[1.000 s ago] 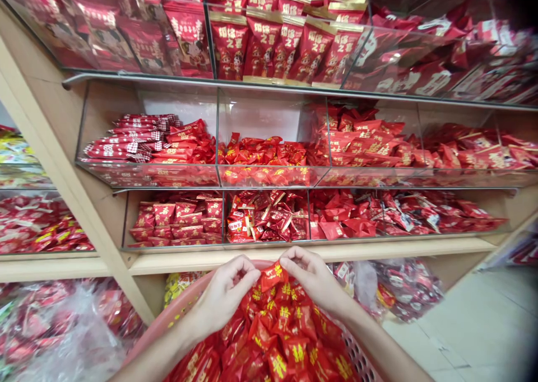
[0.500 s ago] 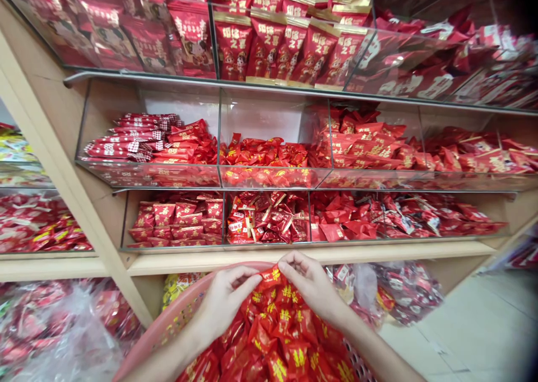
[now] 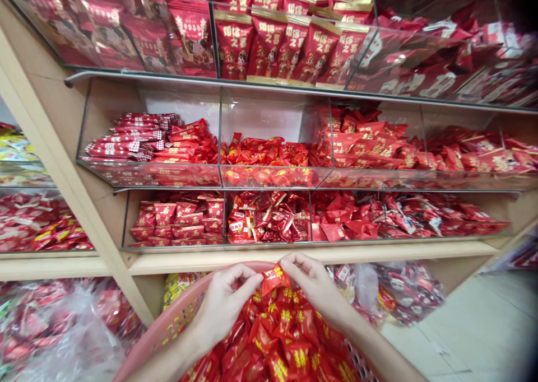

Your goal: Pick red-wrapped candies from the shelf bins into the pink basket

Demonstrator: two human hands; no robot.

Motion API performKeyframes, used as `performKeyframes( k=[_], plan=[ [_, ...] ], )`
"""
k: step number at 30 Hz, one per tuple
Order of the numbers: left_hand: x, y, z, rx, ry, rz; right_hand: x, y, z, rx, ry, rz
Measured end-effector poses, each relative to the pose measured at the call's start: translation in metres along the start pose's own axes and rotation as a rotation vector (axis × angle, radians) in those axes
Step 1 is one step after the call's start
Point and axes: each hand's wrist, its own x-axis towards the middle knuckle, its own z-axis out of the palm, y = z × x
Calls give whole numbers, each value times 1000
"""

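Observation:
Between my two hands is a red candy packet (image 3: 275,279) with yellow characters, held by its ends above the basket. My left hand (image 3: 235,292) pinches its left end between thumb and forefinger. The right end is pinched by my right hand (image 3: 311,284). Below them, a pink plastic basket (image 3: 166,320) with a perforated wall holds a heap of similar red packets (image 3: 290,337). My forearms cross over the basket's rim on either side.
Ahead, a wooden shelf (image 3: 311,256) carries clear bins of red packets, among them a middle bin (image 3: 269,155) of small red-and-yellow ones. Bagged sweets (image 3: 407,292) lie under the shelf at right, and a clear plastic bag (image 3: 79,326) at lower left. Pale floor tiles (image 3: 474,326) show at right.
The packet between my hands has turned so that more of its printed face shows. My hands have barely moved, staying over the basket.

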Motion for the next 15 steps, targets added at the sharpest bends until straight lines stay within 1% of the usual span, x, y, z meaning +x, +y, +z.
performKeyframes(
  k=[2,4,9,13,15],
  plan=[
    [0,2,0,6,24,-3,-1,-2,0,5,-23,59],
    [1,2,-1,13,37,-3,-1,-3,0,9,-24,90],
    [2,1,-1,28,38,-2,-1,-5,1,1,-21,92],
    [2,3,-1,-2,-2,-14,0,0,0,24,-23,68],
    [3,7,-2,-61,-55,-57,1,3,-2,23,-38,38]
  ],
)
